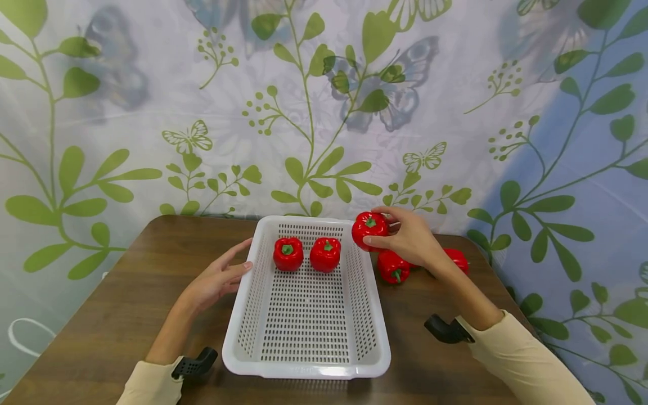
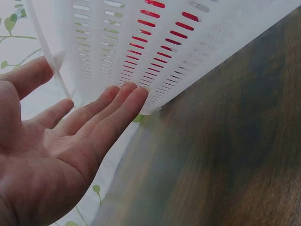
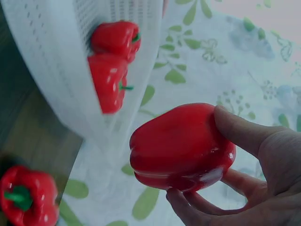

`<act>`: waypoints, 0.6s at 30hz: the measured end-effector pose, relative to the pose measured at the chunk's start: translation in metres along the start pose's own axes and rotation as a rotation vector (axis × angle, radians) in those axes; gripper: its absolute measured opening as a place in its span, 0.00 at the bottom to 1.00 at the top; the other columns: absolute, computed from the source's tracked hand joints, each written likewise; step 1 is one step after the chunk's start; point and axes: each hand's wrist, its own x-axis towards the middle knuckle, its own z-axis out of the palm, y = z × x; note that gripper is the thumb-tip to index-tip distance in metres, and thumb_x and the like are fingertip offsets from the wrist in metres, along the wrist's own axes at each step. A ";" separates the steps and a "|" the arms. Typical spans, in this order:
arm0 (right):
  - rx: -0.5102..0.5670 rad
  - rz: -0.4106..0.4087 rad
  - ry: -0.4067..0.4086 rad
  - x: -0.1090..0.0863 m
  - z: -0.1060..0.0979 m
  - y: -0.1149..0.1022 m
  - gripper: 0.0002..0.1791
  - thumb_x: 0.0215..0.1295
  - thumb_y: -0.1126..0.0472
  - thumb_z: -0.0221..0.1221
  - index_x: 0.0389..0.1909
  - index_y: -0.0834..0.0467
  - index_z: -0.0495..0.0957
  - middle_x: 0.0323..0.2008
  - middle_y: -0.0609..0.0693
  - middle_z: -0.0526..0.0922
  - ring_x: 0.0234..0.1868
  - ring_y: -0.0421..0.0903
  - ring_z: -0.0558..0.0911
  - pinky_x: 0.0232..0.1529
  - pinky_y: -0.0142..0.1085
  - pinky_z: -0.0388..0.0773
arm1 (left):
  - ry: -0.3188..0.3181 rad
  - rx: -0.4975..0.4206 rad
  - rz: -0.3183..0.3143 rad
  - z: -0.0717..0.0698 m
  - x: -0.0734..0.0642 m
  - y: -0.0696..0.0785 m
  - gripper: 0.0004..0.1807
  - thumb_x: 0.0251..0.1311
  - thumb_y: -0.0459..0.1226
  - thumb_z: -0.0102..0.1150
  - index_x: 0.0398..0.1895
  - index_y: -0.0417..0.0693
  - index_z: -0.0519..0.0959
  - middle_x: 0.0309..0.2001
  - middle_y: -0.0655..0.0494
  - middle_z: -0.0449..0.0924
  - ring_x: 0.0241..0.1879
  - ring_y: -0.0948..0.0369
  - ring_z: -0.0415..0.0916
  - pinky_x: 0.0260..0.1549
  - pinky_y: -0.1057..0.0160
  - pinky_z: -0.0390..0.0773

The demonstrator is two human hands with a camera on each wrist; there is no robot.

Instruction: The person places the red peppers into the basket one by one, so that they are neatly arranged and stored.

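Observation:
A glossy red bell pepper (image 3: pixel 181 146) is gripped between the thumb and fingers of my right hand (image 1: pixel 407 236). In the head view this pepper hangs over the right rim of a white perforated plastic basket (image 1: pixel 306 369). Two more red peppers with green stems, one at left (image 1: pixel 288 254) and one beside it (image 1: pixel 325 255), stand in the basket's far end. Against the basket's left side rests my left hand (image 1: pixel 217 281), its fingers extended; in the left wrist view the fingertips (image 2: pixel 136 94) lie right at the slotted wall.
Right of the basket, a red pepper (image 1: pixel 393 266) lies on the brown wooden table (image 1: pixel 167 270). Another red pepper (image 1: pixel 457 260) shows partly behind the right forearm. A curtain (image 1: pixel 304 112) with leaf and butterfly print hangs behind the table.

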 end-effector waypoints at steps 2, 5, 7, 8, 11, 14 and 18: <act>0.024 -0.007 -0.017 0.003 0.005 -0.006 0.38 0.58 0.49 0.72 0.69 0.52 0.72 0.58 0.59 0.80 0.56 0.60 0.82 0.52 0.52 0.84 | -0.002 0.001 0.001 0.000 0.000 0.000 0.37 0.77 0.40 0.50 0.82 0.63 0.46 0.70 0.30 0.67 0.61 0.43 0.80 0.54 0.49 0.84; 0.064 -0.012 -0.045 0.007 0.012 -0.015 0.38 0.58 0.49 0.73 0.69 0.52 0.73 0.58 0.58 0.80 0.55 0.60 0.82 0.50 0.50 0.85 | -0.003 0.000 -0.002 -0.001 0.000 0.000 0.37 0.77 0.40 0.50 0.82 0.63 0.46 0.70 0.30 0.67 0.61 0.43 0.80 0.54 0.49 0.83; 0.085 -0.010 -0.059 0.010 0.018 -0.020 0.37 0.58 0.49 0.73 0.68 0.52 0.73 0.57 0.57 0.80 0.54 0.59 0.83 0.48 0.48 0.86 | -0.003 -0.003 -0.004 -0.001 0.000 -0.001 0.37 0.77 0.41 0.50 0.82 0.64 0.47 0.70 0.30 0.67 0.61 0.43 0.79 0.55 0.49 0.83; 0.099 -0.011 -0.065 0.011 0.020 -0.024 0.37 0.58 0.49 0.73 0.68 0.52 0.73 0.57 0.57 0.80 0.54 0.59 0.84 0.47 0.48 0.86 | -0.002 -0.004 -0.004 -0.001 0.000 -0.001 0.37 0.76 0.40 0.51 0.82 0.64 0.47 0.69 0.30 0.68 0.61 0.43 0.79 0.55 0.49 0.83; 0.126 -0.006 -0.082 0.015 0.028 -0.033 0.36 0.57 0.49 0.73 0.67 0.52 0.74 0.57 0.55 0.80 0.53 0.58 0.84 0.46 0.46 0.86 | 0.000 -0.003 -0.003 -0.001 0.001 -0.002 0.37 0.77 0.41 0.50 0.82 0.64 0.47 0.70 0.31 0.68 0.61 0.43 0.79 0.55 0.48 0.83; 0.130 -0.019 -0.099 0.019 0.036 -0.040 0.37 0.57 0.49 0.73 0.67 0.52 0.73 0.58 0.55 0.80 0.54 0.58 0.84 0.46 0.46 0.87 | 0.000 -0.005 -0.002 -0.002 0.001 -0.002 0.37 0.77 0.40 0.50 0.82 0.64 0.47 0.70 0.31 0.68 0.61 0.43 0.79 0.55 0.48 0.83; 0.151 -0.044 -0.118 0.024 0.046 -0.048 0.37 0.57 0.50 0.73 0.67 0.54 0.73 0.61 0.56 0.79 0.58 0.58 0.81 0.48 0.46 0.86 | 0.000 -0.006 0.002 -0.002 0.001 -0.001 0.37 0.77 0.40 0.50 0.82 0.64 0.47 0.69 0.30 0.68 0.60 0.43 0.80 0.55 0.47 0.83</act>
